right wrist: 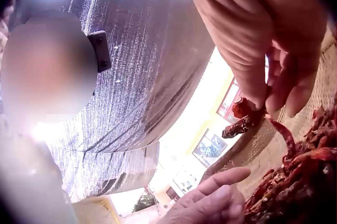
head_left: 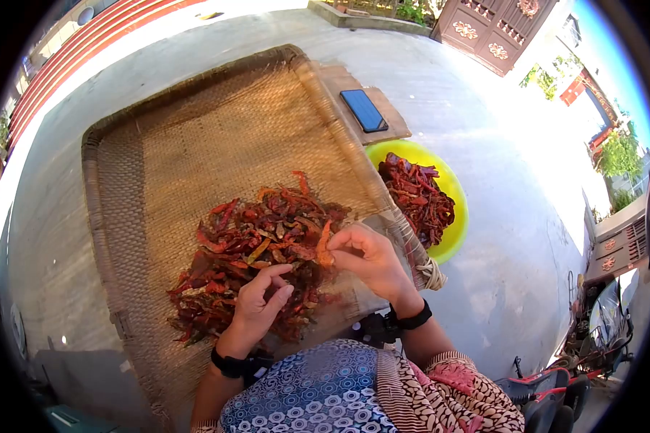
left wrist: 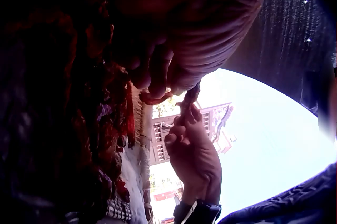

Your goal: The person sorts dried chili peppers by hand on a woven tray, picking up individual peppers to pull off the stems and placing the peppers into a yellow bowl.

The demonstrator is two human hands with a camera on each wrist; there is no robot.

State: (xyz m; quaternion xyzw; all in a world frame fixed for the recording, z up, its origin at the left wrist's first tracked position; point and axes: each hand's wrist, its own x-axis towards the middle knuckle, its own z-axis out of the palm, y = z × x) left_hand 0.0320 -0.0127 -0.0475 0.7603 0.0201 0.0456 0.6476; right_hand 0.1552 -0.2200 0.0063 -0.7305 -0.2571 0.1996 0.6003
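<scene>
Dried red chili peppers (head_left: 227, 270) lie heaped in a large woven tray (head_left: 209, 144) before the person. My right hand (head_left: 374, 261) pinches one orange-red chili pepper (head_left: 325, 247) between thumb and fingertips, over the heap's right side. In the right wrist view, dark shrivelled chili (right wrist: 243, 124) pokes out below those fingertips. My left hand (head_left: 256, 307) hovers low over the near part of the heap, its fingers loosely bent and thumb apart. From the right wrist view, the left index finger (right wrist: 221, 181) points toward the heap with nothing in its grasp.
A yellow-green basin (head_left: 461, 216) filled with more dried chilies (head_left: 417, 198) stands against the tray's right side. Beyond it, a phone (head_left: 365, 110) rests on a board (head_left: 396, 123). A cloth-covered lap (head_left: 325, 393) borders the tray's near edge; a parked vehicle (head_left: 567, 386) is at lower right.
</scene>
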